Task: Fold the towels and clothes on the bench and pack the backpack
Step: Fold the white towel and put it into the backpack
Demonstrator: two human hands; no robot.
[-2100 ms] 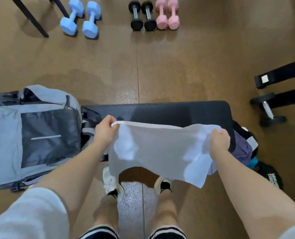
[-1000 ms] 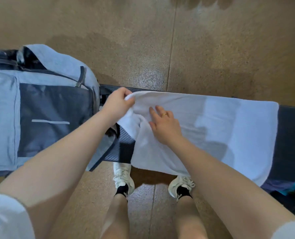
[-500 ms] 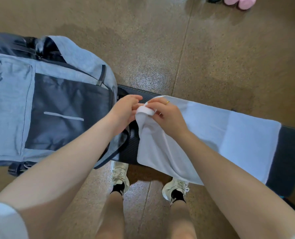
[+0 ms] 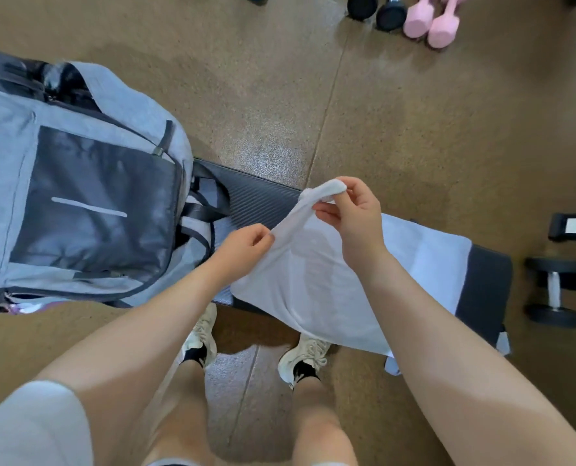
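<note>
A white towel (image 4: 317,284) lies across the black padded bench (image 4: 256,200), its right part flat and its near edge hanging over the bench front. My right hand (image 4: 354,213) pinches the towel's left far corner and holds it lifted off the bench. My left hand (image 4: 243,247) grips the towel's left edge a little nearer to me. A grey backpack (image 4: 78,183) with a dark front panel rests on the bench's left end, its straps trailing toward the towel.
Pink dumbbells (image 4: 431,21) and black dumbbells (image 4: 377,11) sit on the brown floor at the top. A black dumbbell (image 4: 554,290) and a black frame foot (image 4: 572,227) lie right of the bench. My feet in white shoes (image 4: 199,334) stand below the bench front.
The towel was held up spread, then laid along the bench. Both hands met at its left end, and now that end is lifted and drawn rightward, away from the backpack.
</note>
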